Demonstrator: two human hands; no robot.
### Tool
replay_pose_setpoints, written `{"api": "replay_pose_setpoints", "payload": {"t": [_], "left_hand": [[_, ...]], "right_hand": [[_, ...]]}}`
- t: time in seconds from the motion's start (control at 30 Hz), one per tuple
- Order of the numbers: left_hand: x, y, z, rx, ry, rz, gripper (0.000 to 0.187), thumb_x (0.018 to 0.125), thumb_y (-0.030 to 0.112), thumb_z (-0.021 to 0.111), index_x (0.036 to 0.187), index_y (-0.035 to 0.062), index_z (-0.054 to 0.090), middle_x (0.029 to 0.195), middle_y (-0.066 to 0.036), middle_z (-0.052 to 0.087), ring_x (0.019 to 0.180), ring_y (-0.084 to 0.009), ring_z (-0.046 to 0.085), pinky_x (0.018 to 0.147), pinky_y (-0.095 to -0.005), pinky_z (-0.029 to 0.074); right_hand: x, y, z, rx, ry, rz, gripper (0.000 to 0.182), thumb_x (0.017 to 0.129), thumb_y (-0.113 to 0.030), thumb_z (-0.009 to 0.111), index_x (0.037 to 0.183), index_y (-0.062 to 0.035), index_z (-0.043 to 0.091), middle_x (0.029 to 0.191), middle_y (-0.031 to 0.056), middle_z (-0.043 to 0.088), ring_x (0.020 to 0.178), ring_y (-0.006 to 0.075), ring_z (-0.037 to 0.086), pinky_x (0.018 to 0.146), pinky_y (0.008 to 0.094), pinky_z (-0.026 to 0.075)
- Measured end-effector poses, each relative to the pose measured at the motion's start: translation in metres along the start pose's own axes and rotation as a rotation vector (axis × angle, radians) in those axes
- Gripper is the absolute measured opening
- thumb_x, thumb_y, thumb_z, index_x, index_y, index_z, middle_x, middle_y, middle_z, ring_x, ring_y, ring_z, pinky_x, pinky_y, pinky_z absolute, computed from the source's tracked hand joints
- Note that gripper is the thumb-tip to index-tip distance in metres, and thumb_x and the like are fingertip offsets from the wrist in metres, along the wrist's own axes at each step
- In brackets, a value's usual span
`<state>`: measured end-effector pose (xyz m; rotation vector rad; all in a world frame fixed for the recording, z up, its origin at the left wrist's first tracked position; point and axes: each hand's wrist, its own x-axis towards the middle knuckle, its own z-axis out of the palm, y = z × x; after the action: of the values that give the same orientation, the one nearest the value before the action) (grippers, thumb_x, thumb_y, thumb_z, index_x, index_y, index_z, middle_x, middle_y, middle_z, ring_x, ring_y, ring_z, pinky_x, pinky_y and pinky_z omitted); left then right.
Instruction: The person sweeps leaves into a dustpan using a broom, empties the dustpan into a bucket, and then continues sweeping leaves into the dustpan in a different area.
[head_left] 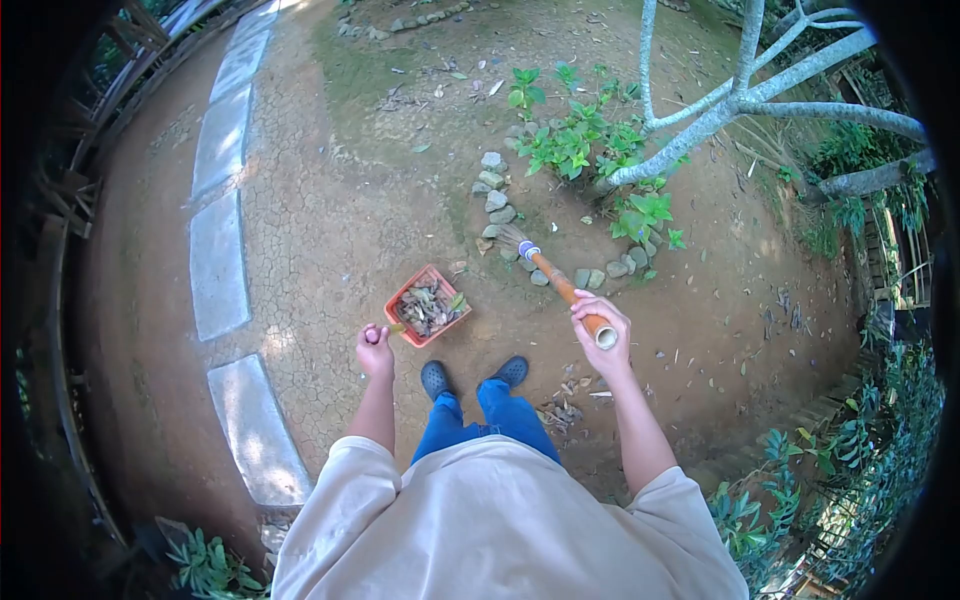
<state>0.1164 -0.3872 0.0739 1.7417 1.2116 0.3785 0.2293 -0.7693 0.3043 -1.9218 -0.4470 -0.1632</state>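
Note:
My right hand point(603, 325) is closed round the thick bamboo handle of a broom point(560, 283). Its bristles, bound with a purple and white band, point away from me and reach the stones edging a plant bed. At left, my left hand point(374, 350) is closed on a short yellowish handle point(397, 328) at the side of an orange plastic bin point(464, 318). Dry leaves point(428, 305) fill much of that bin, which is just ahead of my feet. Whether the bin touches the ground is hard to tell.
Grey stones point(497, 201) ring leafy green plants point(570, 140) and a pale branching tree point(700, 128). Concrete slabs point(219, 265) run along the left. A small heap of leaves point(560, 414) lies right of my shoes. Shrubs point(760, 510) grow at lower right.

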Motion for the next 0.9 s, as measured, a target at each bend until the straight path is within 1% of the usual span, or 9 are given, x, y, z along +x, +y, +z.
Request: {"api": "replay_pose_setpoints", "payload": {"t": [0.1,0.2,0.3,0.37,0.5,0.6,0.7,0.8,0.9], "left_hand": [[0.022,0.0,0.003,-0.008,-0.016,-0.012,0.029,0.083,0.009,0.081,0.108,0.0055,0.068,0.093,-0.005,0.072,0.086,-0.0156,0.066,0.082,-0.0321,0.053],[0.044,-0.007,0.012,0.041,-0.015,0.01,0.03,0.081,0.009,0.082,0.107,0.0069,0.068,0.092,-0.006,0.073,0.085,-0.0168,0.067,0.081,-0.0331,0.054],[0.057,-0.01,0.021,0.01,-0.031,0.014,0.03,0.079,0.009,0.084,0.106,0.0073,0.069,0.092,-0.006,0.073,0.085,-0.0162,0.067,0.08,-0.0329,0.054],[0.073,-0.032,0.034,-0.013,-0.028,-0.007,0.031,0.078,0.008,0.085,0.105,0.0069,0.07,0.092,-0.005,0.073,0.085,-0.015,0.066,0.079,-0.0321,0.054],[0.073,-0.032,0.032,-0.048,-0.053,-0.039,0.031,0.076,0.005,0.085,0.103,0.0069,0.07,0.093,-0.004,0.073,0.085,-0.0135,0.065,0.078,-0.0309,0.053],[0.08,-0.052,0.038,-0.161,-0.042,-0.068,0.03,0.076,0.003,0.085,0.102,0.0077,0.07,0.093,-0.004,0.073,0.085,-0.0139,0.066,0.078,-0.0313,0.054],[0.083,-0.056,0.035,-0.193,0.023,-0.154,0.028,0.077,0.002,0.083,0.101,0.0082,0.07,0.093,-0.004,0.072,0.085,-0.0139,0.066,0.078,-0.0309,0.054],[0.087,-0.057,0.028,-0.208,0.006,-0.136,0.029,0.078,0.001,0.082,0.104,0.0078,0.07,0.094,-0.004,0.072,0.086,-0.0143,0.066,0.079,-0.031,0.054],[0.094,-0.057,0.023,-0.092,0.071,-0.089,0.029,0.079,0.003,0.082,0.105,0.0092,0.07,0.093,-0.005,0.072,0.084,-0.0156,0.066,0.078,-0.0316,0.054]], "right_hand": [[-0.008,-0.02,0.006,-0.013,0.036,0.027,0.016,0.075,0.013,0.068,0.083,0.0005,0.063,0.091,0.0122,0.07,0.106,0.03,0.07,0.099,0.0419,0.052],[-0.012,-0.025,0.016,-0.044,0.018,0.028,0.016,0.076,0.013,0.069,0.083,-0.0004,0.063,0.092,0.0121,0.07,0.109,0.0304,0.069,0.099,0.0419,0.052],[-0.019,-0.023,0.034,-0.098,-0.054,0.031,0.017,0.075,0.013,0.07,0.083,-0.0007,0.063,0.093,0.0119,0.07,0.112,0.0316,0.068,0.099,0.0423,0.052],[-0.025,-0.022,0.048,-0.105,-0.1,0.032,0.018,0.074,0.013,0.07,0.083,-0.0008,0.064,0.094,0.0117,0.071,0.113,0.0324,0.068,0.098,0.0417,0.053],[-0.035,-0.04,0.063,-0.087,-0.153,0.06,0.018,0.073,0.013,0.071,0.082,-0.0012,0.064,0.094,0.0114,0.071,0.112,0.0326,0.069,0.096,0.0411,0.054],[-0.04,-0.051,0.066,-0.049,-0.156,0.09,0.018,0.075,0.013,0.071,0.082,-0.0012,0.064,0.095,0.0112,0.072,0.112,0.0329,0.069,0.096,0.0413,0.054],[-0.045,-0.065,0.071,-0.037,-0.143,0.108,0.017,0.076,0.013,0.071,0.083,-0.001,0.064,0.095,0.0112,0.072,0.112,0.0334,0.069,0.096,0.0418,0.054],[-0.046,-0.079,0.075,-0.06,-0.135,0.103,0.017,0.077,0.013,0.071,0.083,-0.0009,0.064,0.095,0.0114,0.072,0.112,0.034,0.069,0.096,0.0424,0.054],[-0.043,-0.083,0.072,-0.054,-0.131,0.086,0.018,0.077,0.014,0.071,0.083,-0.0013,0.064,0.095,0.0115,0.071,0.113,0.0343,0.068,0.098,0.0439,0.053]]}}
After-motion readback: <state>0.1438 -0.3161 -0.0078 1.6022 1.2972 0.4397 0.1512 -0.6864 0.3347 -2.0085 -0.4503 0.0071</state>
